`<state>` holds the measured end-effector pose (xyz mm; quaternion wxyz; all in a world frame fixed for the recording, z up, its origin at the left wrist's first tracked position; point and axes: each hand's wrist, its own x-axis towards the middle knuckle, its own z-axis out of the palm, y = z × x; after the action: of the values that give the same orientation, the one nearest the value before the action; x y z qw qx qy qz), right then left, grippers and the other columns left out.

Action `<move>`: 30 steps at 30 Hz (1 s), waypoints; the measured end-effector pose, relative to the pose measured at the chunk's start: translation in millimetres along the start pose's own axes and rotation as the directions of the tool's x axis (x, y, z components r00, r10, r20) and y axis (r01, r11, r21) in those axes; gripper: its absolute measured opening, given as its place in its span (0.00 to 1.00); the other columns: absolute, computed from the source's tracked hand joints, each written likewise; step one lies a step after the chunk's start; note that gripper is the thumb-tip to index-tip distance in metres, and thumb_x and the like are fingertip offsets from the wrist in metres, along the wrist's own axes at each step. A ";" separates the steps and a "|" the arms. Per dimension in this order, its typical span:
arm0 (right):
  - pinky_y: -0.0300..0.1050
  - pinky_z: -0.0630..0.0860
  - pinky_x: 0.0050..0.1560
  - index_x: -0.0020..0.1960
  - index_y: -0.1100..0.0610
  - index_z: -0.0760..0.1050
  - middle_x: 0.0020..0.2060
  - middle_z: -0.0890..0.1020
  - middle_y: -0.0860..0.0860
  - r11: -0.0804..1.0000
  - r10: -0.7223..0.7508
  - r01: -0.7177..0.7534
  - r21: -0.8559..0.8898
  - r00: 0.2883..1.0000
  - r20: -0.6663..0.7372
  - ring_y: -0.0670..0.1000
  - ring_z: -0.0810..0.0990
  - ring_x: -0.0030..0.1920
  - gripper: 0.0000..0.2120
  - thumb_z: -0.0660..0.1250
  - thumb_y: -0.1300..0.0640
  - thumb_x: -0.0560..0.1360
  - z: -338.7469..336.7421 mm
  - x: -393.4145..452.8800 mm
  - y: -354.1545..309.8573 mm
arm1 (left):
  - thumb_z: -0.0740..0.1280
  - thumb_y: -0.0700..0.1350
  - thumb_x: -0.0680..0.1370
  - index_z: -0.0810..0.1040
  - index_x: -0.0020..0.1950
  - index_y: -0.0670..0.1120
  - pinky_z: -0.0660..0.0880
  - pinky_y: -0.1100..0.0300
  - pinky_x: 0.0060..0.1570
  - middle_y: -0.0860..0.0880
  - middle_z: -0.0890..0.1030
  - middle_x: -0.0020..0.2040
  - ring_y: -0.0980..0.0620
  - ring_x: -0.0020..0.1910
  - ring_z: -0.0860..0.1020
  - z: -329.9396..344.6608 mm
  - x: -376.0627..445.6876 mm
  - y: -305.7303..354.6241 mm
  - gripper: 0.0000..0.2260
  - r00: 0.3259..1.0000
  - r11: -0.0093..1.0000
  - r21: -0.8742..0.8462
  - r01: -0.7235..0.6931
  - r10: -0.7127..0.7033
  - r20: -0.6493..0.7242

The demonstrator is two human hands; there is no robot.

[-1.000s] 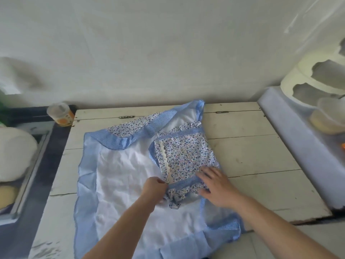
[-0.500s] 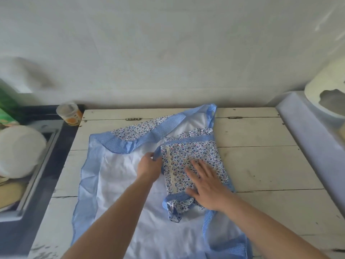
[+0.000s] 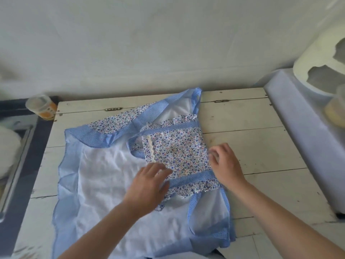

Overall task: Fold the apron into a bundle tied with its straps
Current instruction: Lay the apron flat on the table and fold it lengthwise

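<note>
Head view. Apron (image 3: 104, 186) spread white-lining-up across the white plank table (image 3: 248, 146), floral bib panel (image 3: 175, 154) folded back onto the middle of it, far edge flipped to show the print, near edge hanging over the table's front. Blue gingham band (image 3: 192, 179) crossing the near side of the bib panel, gingham strap (image 3: 133, 149) looping out just left of the panel, lace trim (image 3: 151, 149) running down the panel's left edge.

Left hand (image 3: 149, 184) laid on the near-left corner of the bib panel, fingers fairly straight and slightly spread, pressing cloth flat rather than gripping. Right hand (image 3: 224, 161) at the right edge of the bib panel, fingers curled and apparently pinching the cloth edge; exact contact hard to make out.

Thin cotton by the look of it: light, limp, no stiffness, prone to sliding and unfolding once released. Best taken at the gingham bands and hems, where doubled cloth gives a firmer bite; single white lining likely to wrinkle or drag. Probably wise to pin one side flat while the other side is folded. Straps still lying loose, so tying not yet begun.

Small lidded jar (image 3: 42, 107) well left of the apron beyond the table's far-left corner; pale blue ledge (image 3: 298, 131) right of the table.
</note>
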<state>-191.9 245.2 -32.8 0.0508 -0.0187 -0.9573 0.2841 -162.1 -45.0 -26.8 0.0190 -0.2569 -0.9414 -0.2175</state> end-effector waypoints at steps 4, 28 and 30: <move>0.49 0.77 0.50 0.49 0.53 0.77 0.47 0.74 0.48 0.994 0.084 -0.088 0.057 0.994 0.077 0.48 0.77 0.45 0.03 0.67 0.60 0.77 2.2 -24.7 2.0 | 0.60 0.59 0.79 0.80 0.63 0.55 0.78 0.47 0.60 0.50 0.81 0.62 0.44 0.64 0.78 17.2 -10.2 -4.7 0.17 0.975 0.989 0.136 -0.058 0.027 0.222; 0.50 0.73 0.44 0.52 0.64 0.77 0.51 0.82 0.62 0.919 0.357 -0.370 -0.137 0.927 -0.115 0.63 0.80 0.52 0.09 0.63 0.62 0.74 44.8 228.2 -54.9 | 0.61 0.52 0.83 0.62 0.77 0.62 0.73 0.50 0.68 0.53 0.63 0.77 0.50 0.73 0.65 -17.9 33.0 -51.3 0.23 0.830 0.916 0.143 0.374 -0.400 0.388; 0.53 0.73 0.45 0.52 0.65 0.75 0.52 0.79 0.63 0.954 0.203 -0.234 -0.186 0.964 -0.171 0.64 0.76 0.54 0.08 0.62 0.62 0.75 53.9 223.9 -68.8 | 0.61 0.50 0.82 0.63 0.77 0.60 0.75 0.52 0.66 0.54 0.65 0.76 0.51 0.72 0.68 -17.4 32.7 -53.5 0.22 0.850 0.920 0.136 0.367 -0.392 0.351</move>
<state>-420.7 172.8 -20.8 0.0887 -0.1511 -0.9668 0.1859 -218.1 -78.1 -27.6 -0.1947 -0.1017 -0.9663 -0.1343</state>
